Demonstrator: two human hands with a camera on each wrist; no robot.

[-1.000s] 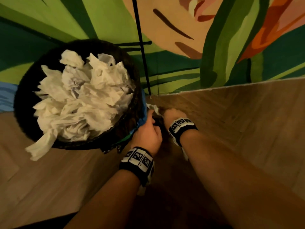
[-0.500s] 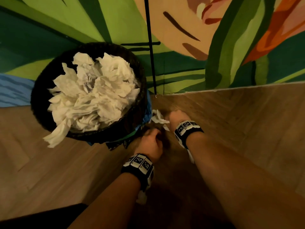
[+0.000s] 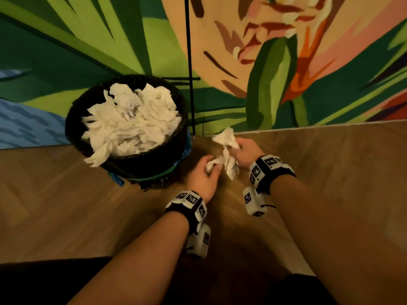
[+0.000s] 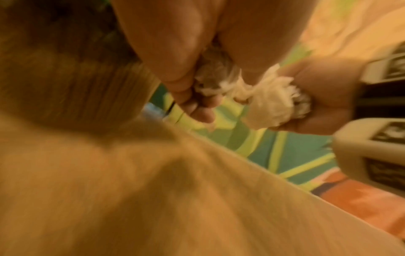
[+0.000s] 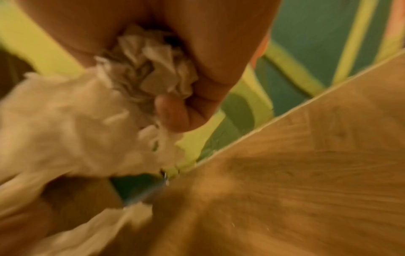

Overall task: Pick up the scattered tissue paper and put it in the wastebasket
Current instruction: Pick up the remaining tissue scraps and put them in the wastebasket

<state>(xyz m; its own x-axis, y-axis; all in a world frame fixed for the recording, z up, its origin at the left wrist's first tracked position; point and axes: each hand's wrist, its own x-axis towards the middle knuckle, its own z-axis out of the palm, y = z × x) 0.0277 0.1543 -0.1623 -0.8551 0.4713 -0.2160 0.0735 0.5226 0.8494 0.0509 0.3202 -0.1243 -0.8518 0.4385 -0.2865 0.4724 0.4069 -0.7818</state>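
A black wastebasket (image 3: 154,159) heaped with white tissue paper stands against the painted wall. One strip of tissue hangs over its front rim (image 3: 97,156). Just right of the basket, above the wooden floor, both my hands hold crumpled white tissue (image 3: 226,150). My left hand (image 3: 206,170) grips a small wad (image 4: 210,81). My right hand (image 3: 239,150) grips a bigger bunch (image 5: 153,74) that sticks out above and below the fist. In the left wrist view the right hand's tissue (image 4: 271,107) shows beside my left hand's fingers (image 4: 192,104).
The painted wall (image 3: 286,62) meets the wooden floor (image 3: 330,172) right behind my hands. A thin black cord (image 3: 189,73) runs down the wall beside the basket. A blue bag edge (image 3: 187,146) shows at the basket's side.
Both hands have lifted off the floor by the basket with tissue in them. The view has drawn back, so the basket appears smaller and farther left.
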